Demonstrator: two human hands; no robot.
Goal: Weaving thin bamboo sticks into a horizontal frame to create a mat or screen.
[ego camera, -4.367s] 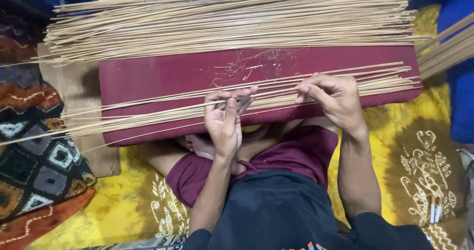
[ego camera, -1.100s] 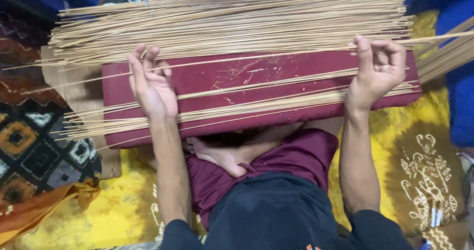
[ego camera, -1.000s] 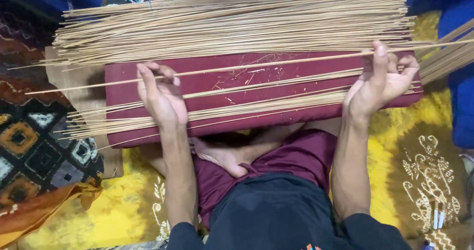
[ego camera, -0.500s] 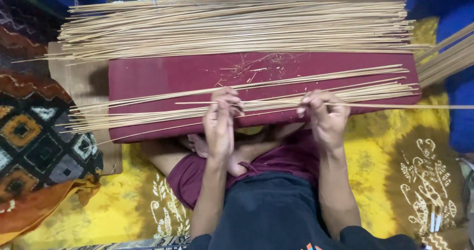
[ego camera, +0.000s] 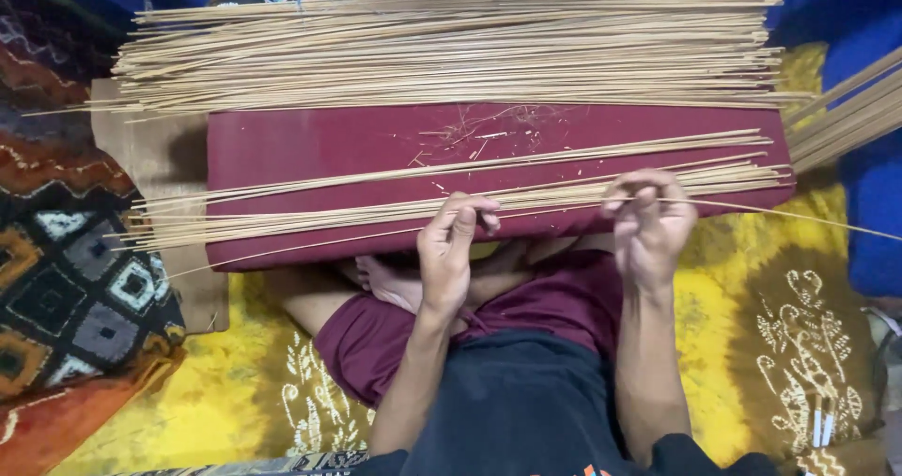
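Two hands work at the near edge of the maroon cushion (ego camera: 329, 147) across your lap: your left hand (ego camera: 449, 255) has its fingers (ego camera: 460, 220) curled onto the loose row of thin sticks (ego camera: 376, 208) lying lengthwise there, and your right hand (ego camera: 650, 222) pinches a single stick (ego camera: 799, 215) between closed fingers, its far end jutting past the cushion's right end. Beyond the loose row, the cushion's bare middle carries splinters, and farthest away lies the big stick pile (ego camera: 451, 53). Yellow patterned cloth (ego camera: 235, 410) covers the floor beneath you.

Left hand (ego camera: 449, 250) and right hand (ego camera: 650, 220) reach far, forearms roughly parallel; fingers curled, seemingly pinching, fingertips partly hidden. Legs crossed.
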